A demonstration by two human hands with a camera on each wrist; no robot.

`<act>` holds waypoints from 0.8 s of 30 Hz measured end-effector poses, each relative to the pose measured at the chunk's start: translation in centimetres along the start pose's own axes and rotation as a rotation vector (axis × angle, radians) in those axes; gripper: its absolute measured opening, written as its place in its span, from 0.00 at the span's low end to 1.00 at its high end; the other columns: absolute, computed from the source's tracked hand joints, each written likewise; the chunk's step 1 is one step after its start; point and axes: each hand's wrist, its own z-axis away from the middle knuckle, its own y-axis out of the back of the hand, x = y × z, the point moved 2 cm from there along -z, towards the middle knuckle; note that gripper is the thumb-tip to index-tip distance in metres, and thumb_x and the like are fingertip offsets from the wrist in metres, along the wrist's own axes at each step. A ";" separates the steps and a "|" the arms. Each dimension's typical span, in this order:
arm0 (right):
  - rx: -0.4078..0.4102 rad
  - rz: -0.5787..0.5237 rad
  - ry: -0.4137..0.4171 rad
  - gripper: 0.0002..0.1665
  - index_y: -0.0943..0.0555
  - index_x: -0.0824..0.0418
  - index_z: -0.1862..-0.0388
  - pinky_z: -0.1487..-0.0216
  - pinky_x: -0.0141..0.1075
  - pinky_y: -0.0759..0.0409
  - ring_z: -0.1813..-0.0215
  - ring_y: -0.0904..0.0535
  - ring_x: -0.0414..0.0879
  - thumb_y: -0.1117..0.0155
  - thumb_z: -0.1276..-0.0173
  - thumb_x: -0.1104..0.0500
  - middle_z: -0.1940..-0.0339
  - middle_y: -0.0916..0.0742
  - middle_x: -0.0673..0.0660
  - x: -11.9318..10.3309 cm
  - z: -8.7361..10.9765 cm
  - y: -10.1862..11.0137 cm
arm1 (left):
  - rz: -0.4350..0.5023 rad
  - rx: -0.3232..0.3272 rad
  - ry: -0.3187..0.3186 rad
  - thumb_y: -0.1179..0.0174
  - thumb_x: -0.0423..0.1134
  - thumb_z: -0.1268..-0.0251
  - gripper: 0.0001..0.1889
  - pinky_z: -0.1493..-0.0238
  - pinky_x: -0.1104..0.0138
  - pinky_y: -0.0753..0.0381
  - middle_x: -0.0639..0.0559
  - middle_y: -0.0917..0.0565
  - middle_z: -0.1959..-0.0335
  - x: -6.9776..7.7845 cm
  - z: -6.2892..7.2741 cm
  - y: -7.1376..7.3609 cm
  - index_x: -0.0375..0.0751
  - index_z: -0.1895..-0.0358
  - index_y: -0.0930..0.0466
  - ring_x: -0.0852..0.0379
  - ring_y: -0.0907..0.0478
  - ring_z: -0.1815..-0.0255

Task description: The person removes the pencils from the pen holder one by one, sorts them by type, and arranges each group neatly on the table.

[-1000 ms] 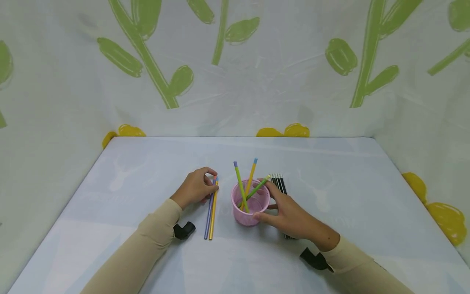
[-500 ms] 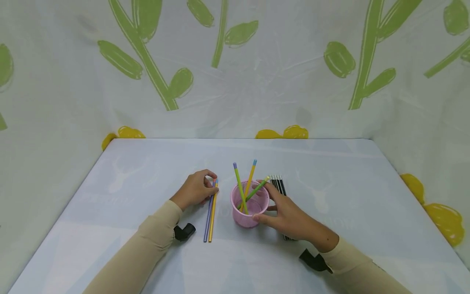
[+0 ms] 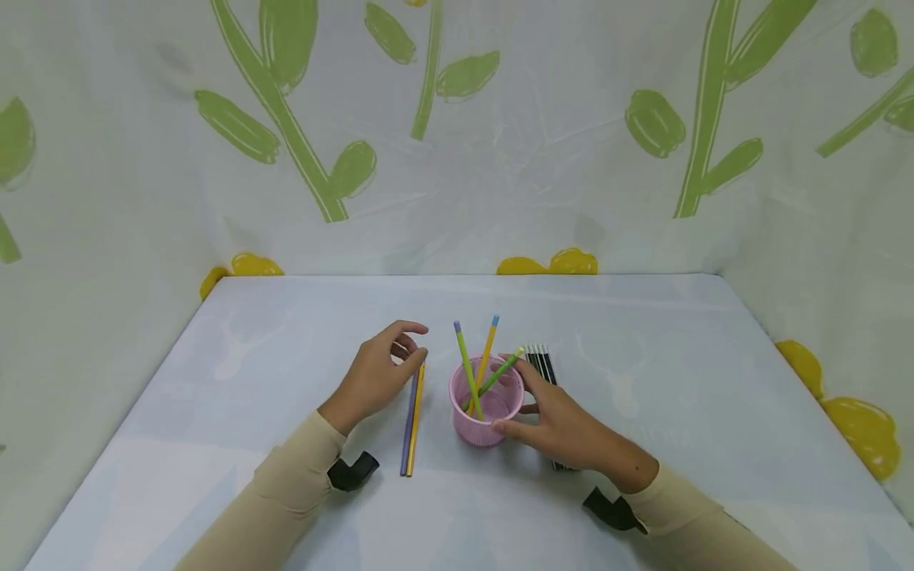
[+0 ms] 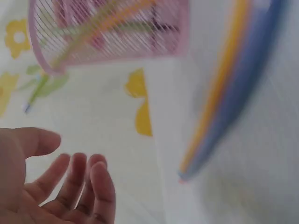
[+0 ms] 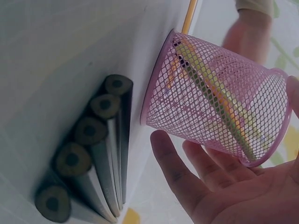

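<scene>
A pink mesh pencil cup (image 3: 477,434) stands upright mid-table, with a lime pencil (image 3: 466,358), a yellow pencil (image 3: 488,349) and a green pencil (image 3: 504,370) leaning inside. My right hand (image 3: 564,424) holds the cup from its right side, thumb at the near rim and fingers round the far side. To the cup's left, a purple pencil (image 3: 409,428) and a second yellow pencil (image 3: 416,424) lie side by side on the table. My left hand (image 3: 378,371) hovers by their far ends, thumb and fingers apart with nothing between them, as the left wrist view also shows.
Several black pencils (image 5: 88,130) lie in a row right of the cup, partly under my right hand and forearm in the head view. White walls (image 3: 535,182) with painted leaves enclose the pale table (image 3: 643,317) at the back and sides.
My left hand's thumb and fingers have spread and come away from the far ends of the two pencils, which still lie there. The right hand and the cup have stayed in place.
</scene>
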 end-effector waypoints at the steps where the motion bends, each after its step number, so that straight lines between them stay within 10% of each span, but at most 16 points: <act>1: 0.001 0.000 -0.004 0.52 0.47 0.56 0.22 0.39 0.47 0.18 0.29 0.26 0.54 0.30 0.34 0.44 0.24 0.32 0.58 0.0 0.0 0.0 | 0.025 0.019 -0.034 0.40 0.40 0.28 0.19 0.58 0.64 0.19 0.52 0.18 0.59 0.6 0.2 -0.1 0.49 0.37 0.25 0.56 0.20 0.56; 7: 0.005 -0.004 -0.034 0.53 0.48 0.54 0.21 0.40 0.47 0.18 0.29 0.27 0.53 0.29 0.35 0.43 0.23 0.33 0.56 0.1 0.0 0.0 | 0.123 0.093 -0.169 0.43 0.39 0.27 0.22 0.51 0.61 0.17 0.51 0.18 0.52 3.2 1.3 -1.1 0.47 0.32 0.31 0.57 0.20 0.49; 24: 0.016 0.006 0.007 0.50 0.47 0.57 0.22 0.40 0.51 0.18 0.29 0.27 0.57 0.31 0.32 0.46 0.24 0.32 0.62 0.1 -0.1 -0.2 | 0.103 0.078 -0.229 0.38 0.37 0.31 0.38 0.48 0.62 0.17 0.51 0.20 0.45 3.7 2.1 -2.5 0.60 0.23 0.46 0.59 0.19 0.49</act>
